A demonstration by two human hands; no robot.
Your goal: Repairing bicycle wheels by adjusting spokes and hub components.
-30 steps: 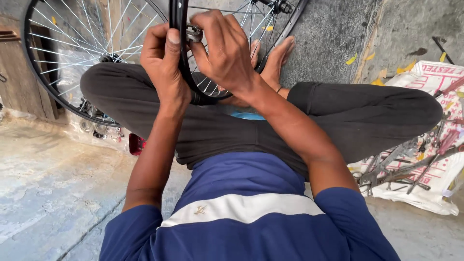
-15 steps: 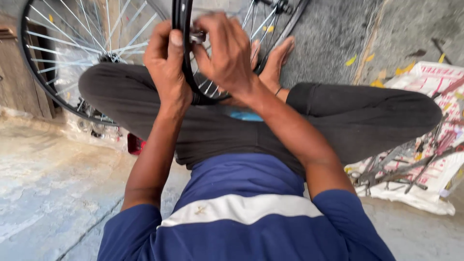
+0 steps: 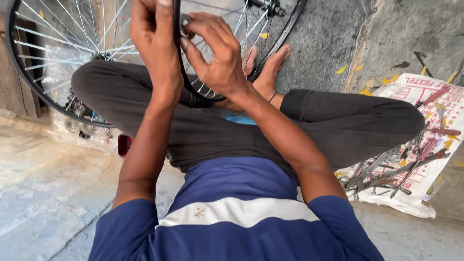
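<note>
Two bicycle wheels fill the top of the view from where I stand. Biggest is the spoked wheel point(image 3: 53, 63) at the left, black rim with thin silver spokes fanning from a hub, standing upright on the concrete floor point(image 3: 43, 193) behind the seated person's knee. Next comes the wheel point(image 3: 270, 34) the person is working on: a black rim, narrow and dark, seen nearly edge-on so it reads as a curved black band rising between the two hands, with bright spokes crossing behind it. It stands over the crossed legs in dark trousers point(image 3: 338, 125), its lower curve just above the bare feet point(image 3: 268, 72).

Off to the right a white printed sack point(image 3: 425, 193) lies flat on the ground, with spanners and other metal tools point(image 3: 386, 174) scattered on it.

Left hand point(image 3: 154, 43) is closed around the rim, thumb pointing up along its edge. Right hand point(image 3: 217, 53) is curled, its fingertips pinched on a small metal part point(image 3: 186, 21) touching the rim; what the part is, I cannot tell.
</note>
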